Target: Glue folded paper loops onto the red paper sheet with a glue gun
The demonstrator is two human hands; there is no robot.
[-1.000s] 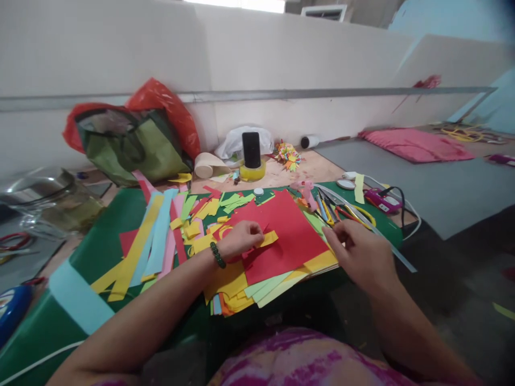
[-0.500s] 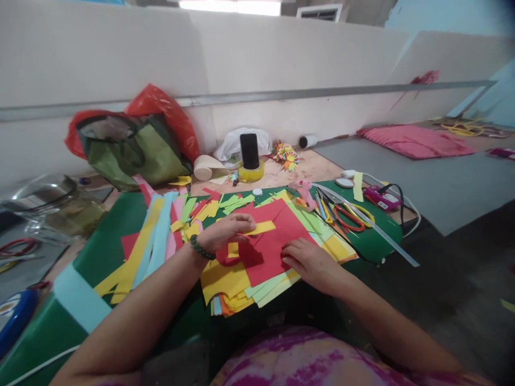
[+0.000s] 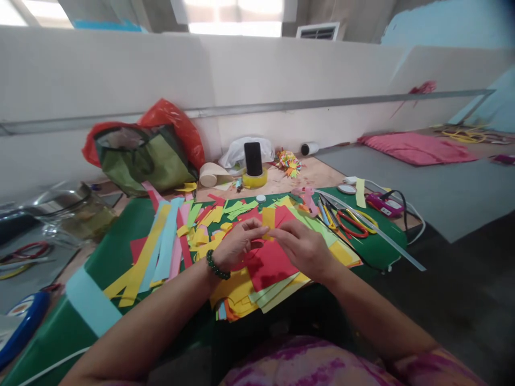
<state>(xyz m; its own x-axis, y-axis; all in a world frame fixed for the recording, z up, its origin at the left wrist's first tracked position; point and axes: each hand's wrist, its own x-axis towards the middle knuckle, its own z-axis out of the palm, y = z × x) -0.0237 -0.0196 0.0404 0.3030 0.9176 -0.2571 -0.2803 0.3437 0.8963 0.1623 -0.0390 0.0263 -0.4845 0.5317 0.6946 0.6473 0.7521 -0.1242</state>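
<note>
A small yellow paper strip [image 3: 269, 218] stands upright between my two hands, above a red paper sheet [image 3: 277, 262]. My left hand [image 3: 238, 242], with a green bead bracelet on the wrist, pinches the strip's lower left edge. Fingertips of my right hand [image 3: 302, 247] close on its lower right side. Beneath the red sheet lies a stack of green and yellow paper [image 3: 277, 292]. Long paper strips [image 3: 161, 246] in yellow, light blue and pink lie left of my left hand, with small cut scraps [image 3: 209, 214] behind it.
Red-handled scissors [image 3: 351, 224], a pink glue gun [image 3: 308, 199] and a purple power strip [image 3: 385, 203] sit to the right. A phone [image 3: 253, 158] leans above a yellow tape roll [image 3: 255, 179] at the back. A glass jar [image 3: 76, 214] and a green bag [image 3: 145, 161] stand left.
My right hand has lifted off the red sheet and come to the yellow strip. The strip has turned from lying flat to upright. The view has tilted up slightly.
</note>
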